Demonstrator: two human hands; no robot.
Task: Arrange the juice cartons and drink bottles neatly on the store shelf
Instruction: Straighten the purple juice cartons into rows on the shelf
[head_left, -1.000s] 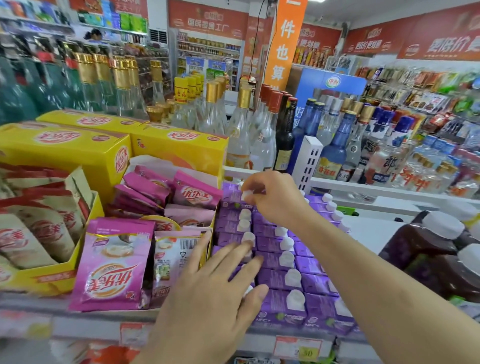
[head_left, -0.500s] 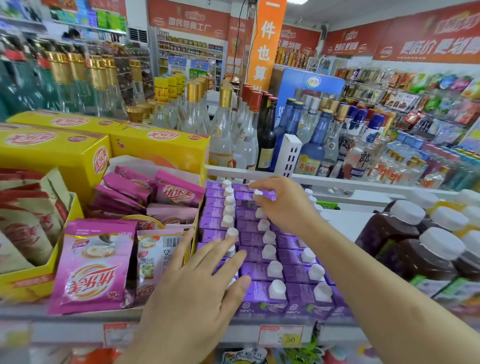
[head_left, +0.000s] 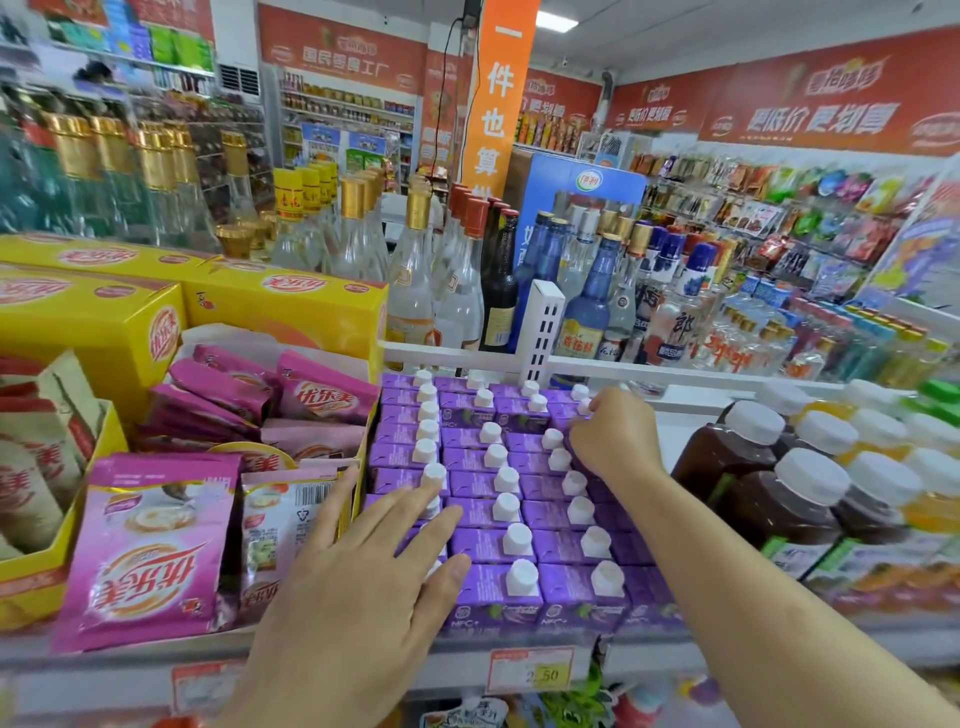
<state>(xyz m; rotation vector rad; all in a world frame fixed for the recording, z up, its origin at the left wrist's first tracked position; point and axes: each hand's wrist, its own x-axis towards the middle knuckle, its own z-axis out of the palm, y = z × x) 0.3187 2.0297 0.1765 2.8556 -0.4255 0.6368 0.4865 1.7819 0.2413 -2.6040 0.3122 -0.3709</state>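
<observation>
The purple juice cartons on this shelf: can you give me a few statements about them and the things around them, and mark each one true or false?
1. The purple cartons have white caps. True.
2. The left hand lies with straight fingers on the cartons at the left front. True.
3. The right hand rests on the brown juice bottles. False: it is at the far right of the cartons, fingers curled on one of them.
4. Pink sachets lie to the left of the cartons. True.
5. The price tag below the cartons is blank. False: it reads 2.50.
</observation>
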